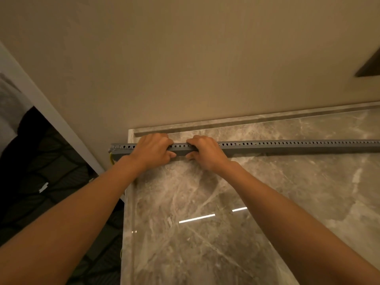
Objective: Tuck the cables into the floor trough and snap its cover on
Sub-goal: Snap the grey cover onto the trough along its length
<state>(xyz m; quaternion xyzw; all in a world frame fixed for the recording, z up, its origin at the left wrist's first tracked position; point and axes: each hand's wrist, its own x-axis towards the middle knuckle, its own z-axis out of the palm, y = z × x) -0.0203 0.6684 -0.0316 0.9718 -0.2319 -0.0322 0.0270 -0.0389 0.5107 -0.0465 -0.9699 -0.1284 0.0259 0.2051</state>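
A long grey slotted cable trough (287, 146) lies across the marble floor, parallel to the wall, and runs out of view at the right edge. My left hand (153, 150) grips it near its left end, fingers over the top and thumb in front. Close beside it, my right hand (203, 152) grips the trough the same way. A short stretch of trough shows between the two hands. A yellow cable (111, 159) hangs out at the trough's left end. I cannot tell a separate cover from the trough body.
The beige wall (185, 68) rises just behind the trough, with a marble skirting strip (246, 120) at its foot. The glossy marble floor (205, 212) ends at a raised edge on the left, beside a dark quilted surface (41, 182). A dark object (368, 66) sits top right.
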